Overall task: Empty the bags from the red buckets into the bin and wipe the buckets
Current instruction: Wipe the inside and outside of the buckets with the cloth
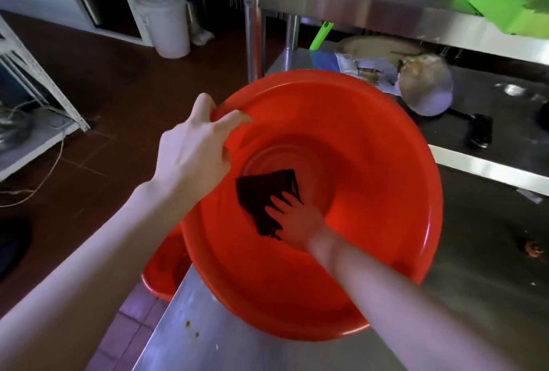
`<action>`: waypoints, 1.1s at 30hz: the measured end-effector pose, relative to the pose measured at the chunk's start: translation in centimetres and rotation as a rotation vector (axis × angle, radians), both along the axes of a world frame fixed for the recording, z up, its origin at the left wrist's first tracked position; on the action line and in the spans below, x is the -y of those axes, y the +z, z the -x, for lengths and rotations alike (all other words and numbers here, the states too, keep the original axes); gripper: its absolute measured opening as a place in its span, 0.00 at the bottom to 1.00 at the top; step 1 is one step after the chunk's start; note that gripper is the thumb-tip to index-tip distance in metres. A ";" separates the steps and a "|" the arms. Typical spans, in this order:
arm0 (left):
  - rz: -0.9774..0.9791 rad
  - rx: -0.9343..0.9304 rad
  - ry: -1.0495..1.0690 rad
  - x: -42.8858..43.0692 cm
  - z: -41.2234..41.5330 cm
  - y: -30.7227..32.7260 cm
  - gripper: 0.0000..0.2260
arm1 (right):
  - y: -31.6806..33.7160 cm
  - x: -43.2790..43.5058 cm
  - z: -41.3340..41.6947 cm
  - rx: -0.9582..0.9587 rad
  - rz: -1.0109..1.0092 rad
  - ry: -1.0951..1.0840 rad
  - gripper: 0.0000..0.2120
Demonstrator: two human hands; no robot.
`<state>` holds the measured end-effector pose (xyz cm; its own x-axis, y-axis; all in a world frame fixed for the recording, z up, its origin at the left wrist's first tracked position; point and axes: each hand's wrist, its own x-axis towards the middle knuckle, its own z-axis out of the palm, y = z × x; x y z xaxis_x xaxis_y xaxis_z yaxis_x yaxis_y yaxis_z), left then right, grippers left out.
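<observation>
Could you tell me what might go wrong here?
The red bucket is tilted at the steel table's corner, steadied by the left hand gripping its rim; it could slide off onto the second bucket below. The right hand presses the dark cloth with flat fingers, so it may slip.

A cloth [261, 195] is found in the bucket [371, 192] at centre frame; a second bucket [166, 266] is seen behind it, lower left.

A commercial kitchen; steel counter [190, 338], steel shelf [386, 5] above, a metal pot [427, 85], brown tiled floor [124, 79].
</observation>
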<state>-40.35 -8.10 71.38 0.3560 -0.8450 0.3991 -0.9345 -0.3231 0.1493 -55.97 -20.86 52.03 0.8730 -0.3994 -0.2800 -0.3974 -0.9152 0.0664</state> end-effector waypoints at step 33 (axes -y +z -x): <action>0.015 -0.098 -0.062 2.8 -3.8 -1.9 0.25 | 0.5 8.0 -0.4 -0.151 0.084 -0.649 0.31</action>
